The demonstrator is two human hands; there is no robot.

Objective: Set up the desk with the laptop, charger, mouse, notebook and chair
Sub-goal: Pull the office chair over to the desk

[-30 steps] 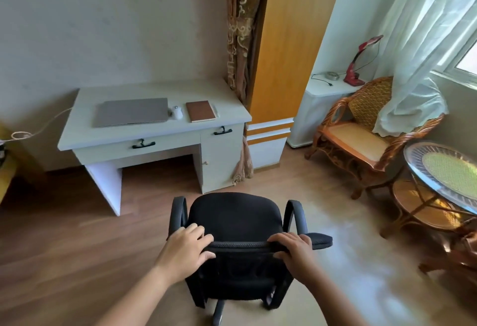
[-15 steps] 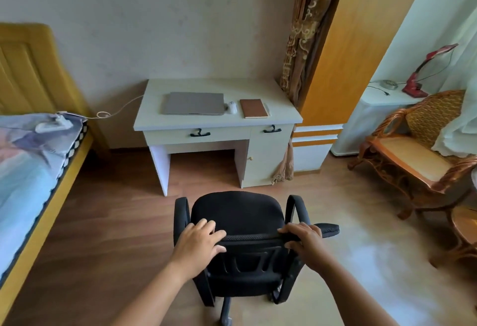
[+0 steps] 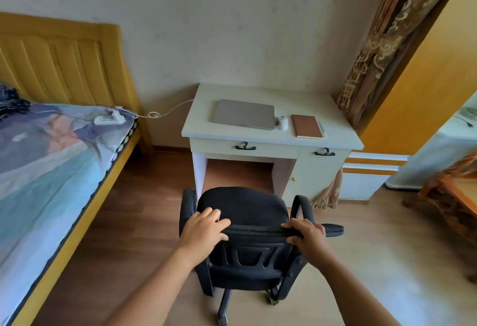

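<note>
While chair faces desk, hands grip backrest (top).

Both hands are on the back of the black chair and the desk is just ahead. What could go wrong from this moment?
1. The black mesh office chair stands slightly right of the white desk's knee gap; its right armrest could strike the cabinet side.
2. The white charger cable hangs between the bed and desk; drifting left might snag it.

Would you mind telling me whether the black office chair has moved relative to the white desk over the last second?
Yes. The black office chair has rolled toward the white desk; its seat now sits just short of the kneehole, with less floor between them.
</note>
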